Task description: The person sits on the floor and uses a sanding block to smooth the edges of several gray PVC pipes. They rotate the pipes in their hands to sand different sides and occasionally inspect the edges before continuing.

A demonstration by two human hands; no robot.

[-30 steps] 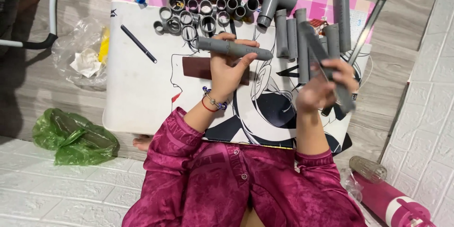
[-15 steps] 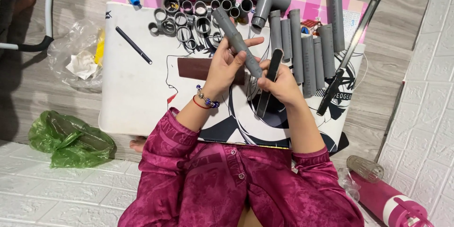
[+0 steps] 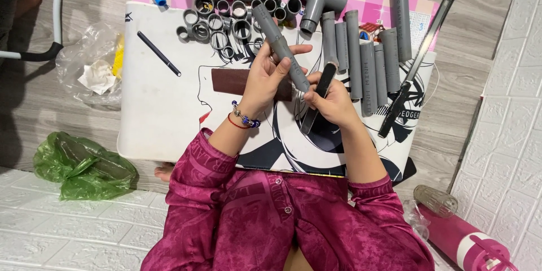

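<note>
Left hand grasping grey pipe, right hand clenched round flat tool, green bag crumpled, contents unclear

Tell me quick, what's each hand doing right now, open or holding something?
Left hand: closed around a grey pipe piece, held up over the board.
Right hand: closed on a dark flat tool set against the pipe's lower end.

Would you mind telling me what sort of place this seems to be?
Probably a home floor used as a makeshift workspace: wood-look flooring, a printed board on the lap, cut grey pipes and a pink bottle.
</note>
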